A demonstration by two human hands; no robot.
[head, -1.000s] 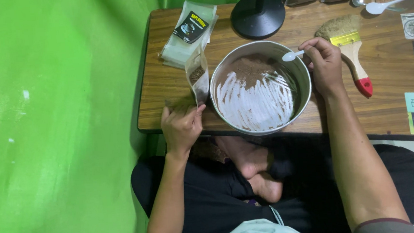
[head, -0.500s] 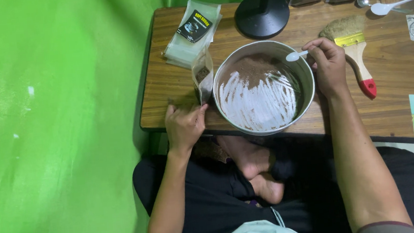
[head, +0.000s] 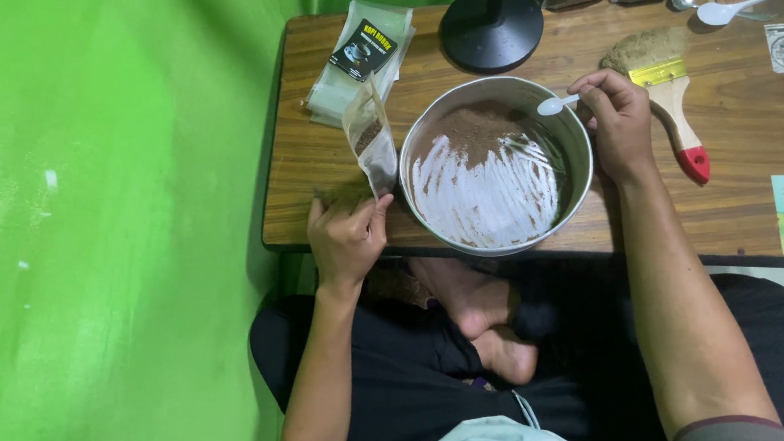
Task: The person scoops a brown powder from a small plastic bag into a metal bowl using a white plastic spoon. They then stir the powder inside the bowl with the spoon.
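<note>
Not much has changed vs. a sec ago: your left hand has come up a bit, so the small clear pouch now stands taller and more upright next to the metal bowl, w/ its open top up near the bowl's left rim. Your right hand is in just abt the same spot on the bowl's right rim, and the little white spoon still pokes in over the brown powder. To me that looks like the pouch is being made ready to take powder, but no scoop has gone across yet; the spoon looks empty, tho it's too small to be sure. Left hand: fingers closed together, pinching the bottom of the pouch, which has a little brown powder inside already. Right hand: fingers curled tight on the spoon handle, w/ the hand resting at the bowl's edge. The two hands are well apart, one on each side of the bowl. The bowl sits at the front middle of the wooden table, and the powder is pushed to the far side, w/ a scraped bare patch nearer you. Other stuff: a stack of flat pouches behind the left hand, a round black stand base, a paint brush w/ a red handle tip just right of your right hand, and a bigger white spoon at the far right.
</note>
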